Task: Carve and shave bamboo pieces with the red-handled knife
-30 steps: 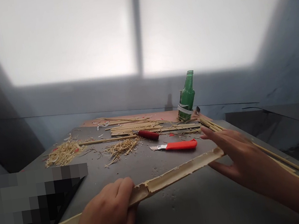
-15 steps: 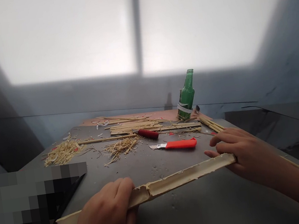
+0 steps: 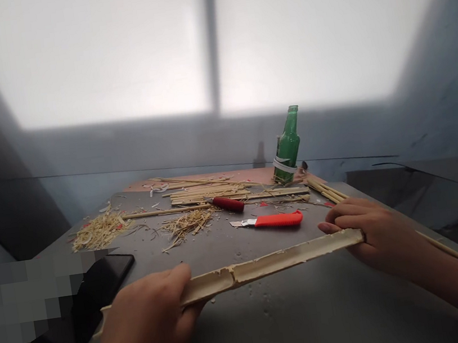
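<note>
Split bamboo point(image 3: 292, 257) now closer to level between both hands point(image 3: 147, 313)

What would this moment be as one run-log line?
left hand: grip on split cane | right hand: at its far end | red cutter: lying beyond

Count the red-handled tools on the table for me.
2: a utility knife, beyond the split bamboo piece, and a dark-red-handled tool behind it to the left, beside the bamboo sticks. Shavings could hide others.
</note>
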A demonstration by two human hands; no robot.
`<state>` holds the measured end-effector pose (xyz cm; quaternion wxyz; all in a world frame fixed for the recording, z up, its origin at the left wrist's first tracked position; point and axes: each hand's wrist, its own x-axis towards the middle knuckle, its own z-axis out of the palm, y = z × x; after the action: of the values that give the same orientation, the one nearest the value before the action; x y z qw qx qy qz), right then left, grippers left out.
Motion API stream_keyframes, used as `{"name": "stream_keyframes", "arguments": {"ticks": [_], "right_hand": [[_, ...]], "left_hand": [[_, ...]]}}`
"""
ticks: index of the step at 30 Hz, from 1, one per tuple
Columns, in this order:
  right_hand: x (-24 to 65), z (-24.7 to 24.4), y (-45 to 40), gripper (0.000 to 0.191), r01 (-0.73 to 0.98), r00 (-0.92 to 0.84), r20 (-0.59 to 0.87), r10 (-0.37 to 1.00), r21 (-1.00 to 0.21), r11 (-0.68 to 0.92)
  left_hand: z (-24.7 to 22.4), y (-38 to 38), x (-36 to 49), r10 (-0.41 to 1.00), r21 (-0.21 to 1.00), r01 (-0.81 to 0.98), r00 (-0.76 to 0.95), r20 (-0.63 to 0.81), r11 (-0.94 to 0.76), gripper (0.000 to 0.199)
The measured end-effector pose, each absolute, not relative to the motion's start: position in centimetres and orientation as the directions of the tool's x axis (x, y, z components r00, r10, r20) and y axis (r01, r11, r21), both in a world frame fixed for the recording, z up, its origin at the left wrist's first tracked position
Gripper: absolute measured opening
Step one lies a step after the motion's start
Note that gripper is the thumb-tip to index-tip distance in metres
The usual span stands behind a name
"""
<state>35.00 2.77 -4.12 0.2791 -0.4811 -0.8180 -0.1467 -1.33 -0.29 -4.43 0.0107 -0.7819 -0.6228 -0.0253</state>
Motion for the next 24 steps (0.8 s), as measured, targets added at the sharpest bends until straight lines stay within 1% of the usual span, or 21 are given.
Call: {"name": "stream_keyframes", "arguments": {"ticks": [6, 14, 18, 20, 22, 23, 24], "right_hand": [[35.2, -4.4, 2.9, 0.053, 0.871, -0.38, 0.587, 0.716, -0.035, 0.491], [35.4, -5.0, 3.4, 0.051, 0.87, -0.397, 0.532, 0.748, -0.042, 0.492], [35.8, -5.5, 3.7, 0.046, 0.881, -0.389, 0.484, 0.784, -0.052, 0.469], [36.2, -5.7, 3.8, 0.037, 0.895, -0.358, 0.494, 0.792, -0.06, 0.442], [36.6, -5.8, 3.9, 0.024, 0.893, -0.355, 0.508, 0.785, -0.064, 0.445], [36.7, -5.8, 3.9, 0.022, 0.887, -0.365, 0.505, 0.782, -0.066, 0.457], [36.8, -5.7, 4.0, 0.025, 0.879, -0.38, 0.494, 0.782, -0.071, 0.472]], "left_hand": [[-4.2, -0.3, -0.6, 0.983, 0.055, 0.982, 0.181, 0.024, -0.182, 0.018], [-4.1, -0.1, -0.8, 0.984, 0.071, 0.982, 0.171, 0.05, -0.174, 0.017], [-4.6, -0.3, -0.8, 0.983, 0.189, 0.964, 0.182, 0.039, -0.186, 0.022], [-4.9, -0.3, -0.8, 0.98, 0.248, 0.949, 0.199, 0.018, -0.197, 0.029], [-5.1, -0.2, -0.8, 0.977, 0.278, 0.939, 0.213, -0.009, -0.202, 0.036], [-5.1, -0.1, -0.9, 0.977, 0.282, 0.938, 0.215, -0.018, -0.201, 0.038], [-5.2, 0.0, -1.0, 0.977, 0.281, 0.939, 0.212, -0.018, -0.199, 0.039]]}}
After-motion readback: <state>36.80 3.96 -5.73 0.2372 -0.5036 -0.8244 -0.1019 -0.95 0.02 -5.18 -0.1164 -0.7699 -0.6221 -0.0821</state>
